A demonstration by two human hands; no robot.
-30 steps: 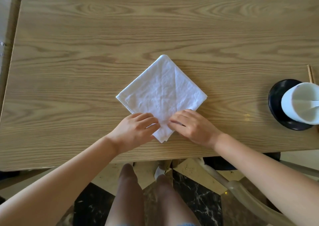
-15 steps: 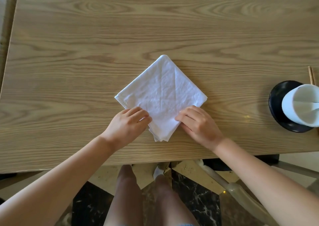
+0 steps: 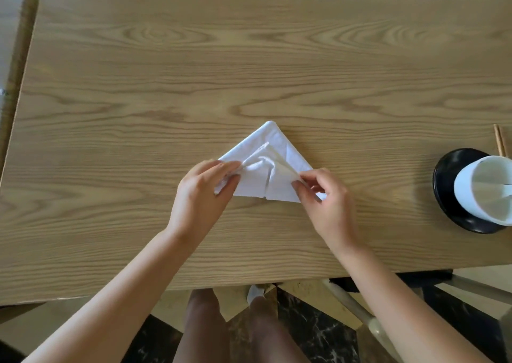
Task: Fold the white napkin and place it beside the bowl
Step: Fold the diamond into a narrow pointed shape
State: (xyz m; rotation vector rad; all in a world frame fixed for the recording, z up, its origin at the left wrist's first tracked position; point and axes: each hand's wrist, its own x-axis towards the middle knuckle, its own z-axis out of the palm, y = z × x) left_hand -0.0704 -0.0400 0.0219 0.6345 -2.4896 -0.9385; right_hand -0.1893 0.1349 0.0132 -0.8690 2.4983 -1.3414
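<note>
The white napkin (image 3: 267, 168) lies on the wooden table (image 3: 194, 85), near its front edge, as a triangle with its point away from me. Its near flap is lifted and turned up toward the far corner. My left hand (image 3: 203, 196) pinches the flap's left side between thumb and fingers. At the flap's right side my right hand (image 3: 324, 199) pinches the cloth the same way. The white bowl (image 3: 484, 188) stands on a black saucer (image 3: 446, 193) at the right edge, well apart from the napkin.
Wooden chopsticks (image 3: 500, 143) lie just behind the saucer at the far right. Something white rests inside the bowl. A chair frame (image 3: 357, 310) and my legs show below the table's front edge. Another table surface adjoins on the left.
Both hands were pressing flat on the napkin's near corner; now they have taken hold of the near flap and lifted it up and away, turning the diamond into a triangle.
</note>
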